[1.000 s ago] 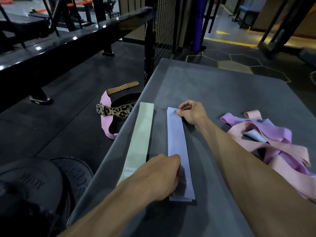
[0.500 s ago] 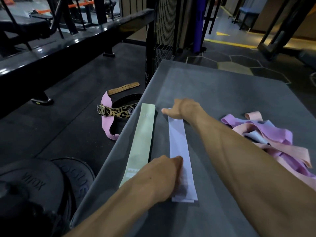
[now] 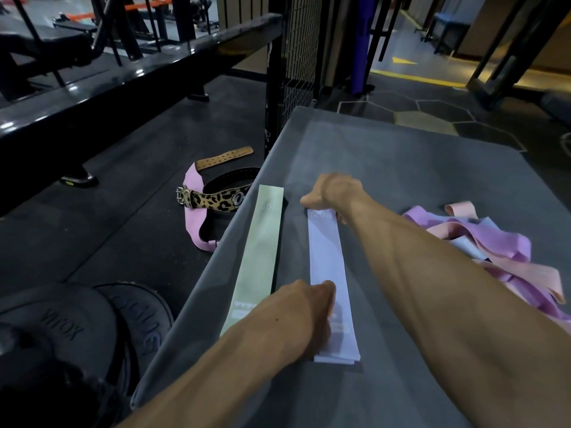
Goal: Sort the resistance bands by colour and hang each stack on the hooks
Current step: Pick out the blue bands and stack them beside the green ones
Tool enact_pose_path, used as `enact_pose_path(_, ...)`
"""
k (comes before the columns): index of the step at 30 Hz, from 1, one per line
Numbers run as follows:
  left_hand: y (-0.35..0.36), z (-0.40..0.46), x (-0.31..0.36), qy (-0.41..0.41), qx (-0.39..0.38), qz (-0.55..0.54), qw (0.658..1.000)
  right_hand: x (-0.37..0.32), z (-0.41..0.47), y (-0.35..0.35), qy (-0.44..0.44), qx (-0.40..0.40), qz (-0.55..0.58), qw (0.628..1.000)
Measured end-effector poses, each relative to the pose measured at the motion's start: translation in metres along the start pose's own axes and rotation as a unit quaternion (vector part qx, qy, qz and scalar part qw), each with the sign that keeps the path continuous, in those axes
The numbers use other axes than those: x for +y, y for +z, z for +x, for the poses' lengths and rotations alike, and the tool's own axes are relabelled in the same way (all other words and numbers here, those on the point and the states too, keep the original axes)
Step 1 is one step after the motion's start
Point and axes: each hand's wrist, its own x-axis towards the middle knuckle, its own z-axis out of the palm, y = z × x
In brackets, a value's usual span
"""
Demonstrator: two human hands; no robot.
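A stack of pale blue bands (image 3: 327, 261) lies flat and lengthwise on the grey table (image 3: 401, 156). My left hand (image 3: 302, 316) grips its near end with curled fingers. My right hand (image 3: 335, 193) is curled over its far end, thumb pointing left, and hides that end. A pale green band (image 3: 262, 257) lies flat just left of the blue stack, parallel to it and untouched. A tangled pile of purple, pink and pale blue bands (image 3: 494, 242) sits on the table to the right, behind my right forearm. No hooks are in view.
On the dark floor left of the table lie a leopard-print belt (image 3: 216, 202), a pink belt and a tan strap. Black weight plates (image 3: 77, 329) sit at lower left. A black post with wire mesh (image 3: 275, 88) stands at the table's far left corner.
My right hand has rolled over and slid left across the blue stack's far end, from pinching its right corner to covering it. My left hand has stayed on the near end.
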Motion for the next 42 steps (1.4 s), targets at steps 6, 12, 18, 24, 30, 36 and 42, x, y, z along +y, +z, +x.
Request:
enact_pose_path(6, -0.005, -0.002, 0.0, 0.014, -0.009, 0.008, 1.0, 0.008, -0.005, -0.002, 0.003, -0.005, 0.04, 0.999)
enact_pose_path(12, -0.01, -0.011, 0.0, 0.019, -0.007, 0.005, 1.0, 0.045, -0.084, 0.006, 0.011, -0.051, 0.119, 0.992)
enact_pose_path(18, -0.002, -0.024, 0.011, 0.013, -0.029, 0.001, 0.999, 0.077, -0.173, 0.053, -0.019, -0.132, 0.137, 0.982)
enact_pose_path(24, 0.002, -0.026, 0.019, 0.0, -0.026, 0.034, 0.999, 0.078, -0.195, 0.077, -0.075, -0.114, 0.248, 0.959)
enact_pose_path(30, -0.003, -0.02, 0.017, -0.006, -0.042, 0.044, 0.998, 0.101, -0.196, 0.074, -0.081, -0.131, 0.348, 0.925)
enact_pose_path(36, -0.016, -0.005, 0.031, 0.018, 0.062, 0.065, 0.996, 0.183, -0.158, 0.056, 0.026, 0.187, 0.199, 0.962)
enact_pose_path(42, -0.004, 0.013, 0.066, 0.06, 0.067, 0.066, 0.994, 0.229, -0.121, 0.069, 0.082, 0.21, 0.068, 0.972)
